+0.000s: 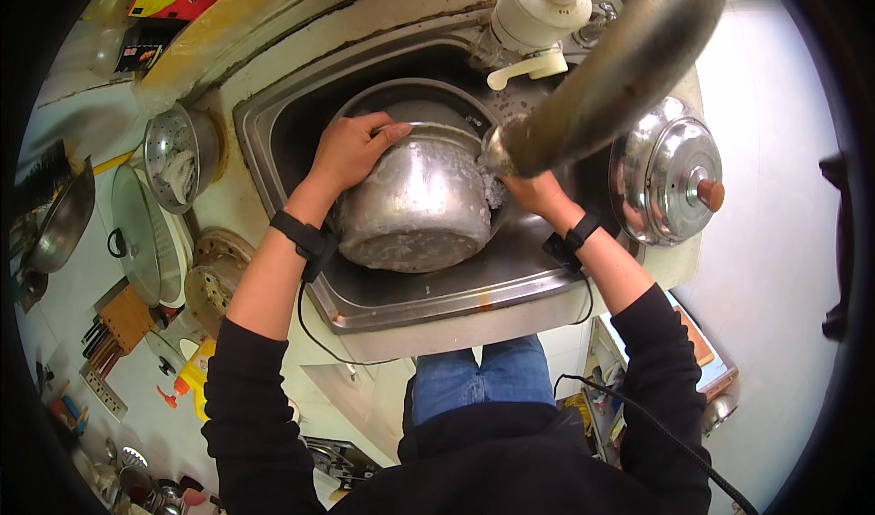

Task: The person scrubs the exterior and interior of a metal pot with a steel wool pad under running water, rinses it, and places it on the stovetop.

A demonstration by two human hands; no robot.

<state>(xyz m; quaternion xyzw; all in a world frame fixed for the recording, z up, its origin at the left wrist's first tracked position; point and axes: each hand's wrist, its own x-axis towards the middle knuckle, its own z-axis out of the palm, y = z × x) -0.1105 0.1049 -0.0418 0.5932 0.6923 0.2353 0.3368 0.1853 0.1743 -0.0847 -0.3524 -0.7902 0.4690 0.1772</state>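
A dented metal pot lies tilted in the stainless steel sink, its base towards me. My left hand grips its rim at the upper left, thumb over the edge. At the pot's right side, my right hand presses a steel wool scourer against the wall; the metal faucet pipe hides part of that hand. Behind the pot, a wide metal basin rests in the sink. What the basin holds is mostly hidden.
A domed metal lid with a wooden knob stands at the sink's right. The white water heater tap is behind. Left are a metal colander, a glass lid, a knife block and a yellow bottle.
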